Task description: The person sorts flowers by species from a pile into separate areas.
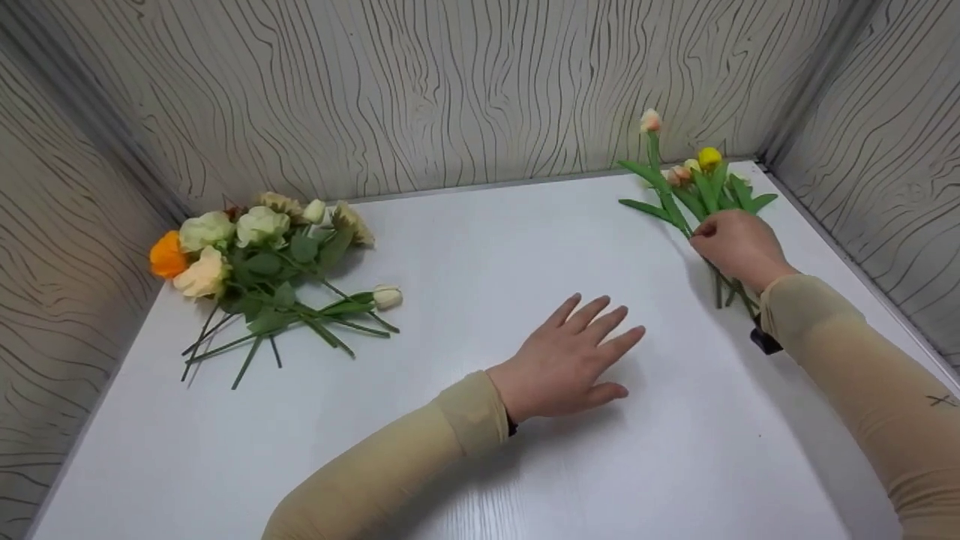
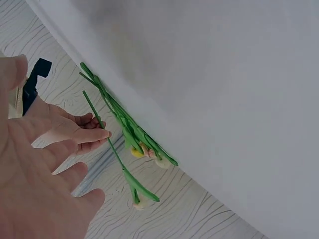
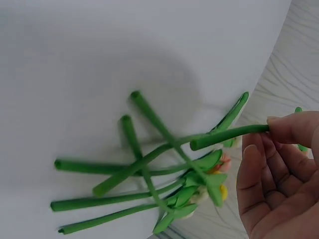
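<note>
Two bunches of flowers lie on the white bench [image 1: 465, 465]: a mixed bouquet [image 1: 262, 277] far left, tulips [image 1: 694, 195] far right. Between them the left hand [image 1: 570, 360] rests flat, fingers spread. The right hand [image 1: 739, 247] pinches one tulip stem [image 3: 229, 134] just above the tulips.

White table [image 1: 480, 247]; grey walls [image 1: 420, 90] showing dark wavy lines. Tulips [image 1: 694, 184] displaying green stems with pink and yellow heads. Bouquet [image 1: 255, 262] showing orange, cream and pale green blooms. Beige sleeves [image 1: 420, 465] covering both arms.
</note>
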The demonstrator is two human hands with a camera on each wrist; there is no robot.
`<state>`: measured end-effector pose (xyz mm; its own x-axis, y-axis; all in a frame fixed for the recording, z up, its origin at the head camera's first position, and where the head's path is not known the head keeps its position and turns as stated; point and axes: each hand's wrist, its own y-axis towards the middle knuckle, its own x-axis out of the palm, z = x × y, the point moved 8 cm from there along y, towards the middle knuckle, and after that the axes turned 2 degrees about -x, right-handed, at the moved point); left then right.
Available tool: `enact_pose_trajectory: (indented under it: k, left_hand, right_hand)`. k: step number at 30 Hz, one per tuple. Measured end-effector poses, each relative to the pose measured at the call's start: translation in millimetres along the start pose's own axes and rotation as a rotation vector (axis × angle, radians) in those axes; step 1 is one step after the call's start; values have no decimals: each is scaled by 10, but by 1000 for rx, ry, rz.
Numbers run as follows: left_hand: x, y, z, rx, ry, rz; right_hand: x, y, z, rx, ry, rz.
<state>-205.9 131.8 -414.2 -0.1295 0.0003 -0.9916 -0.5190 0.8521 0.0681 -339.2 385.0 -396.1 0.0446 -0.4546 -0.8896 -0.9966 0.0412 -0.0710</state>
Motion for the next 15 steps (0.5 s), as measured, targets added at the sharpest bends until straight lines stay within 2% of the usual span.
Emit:
enact_pose_trajectory:
  k: [6,15]
  left_hand:
    - [81,0,139,31,35,-34]
    - [108,-12,128,28,20,-53]
  right_hand:
    - [-61,-9,219,-33,-67,-5]
    - [9,2,349,-31,-88,-66]
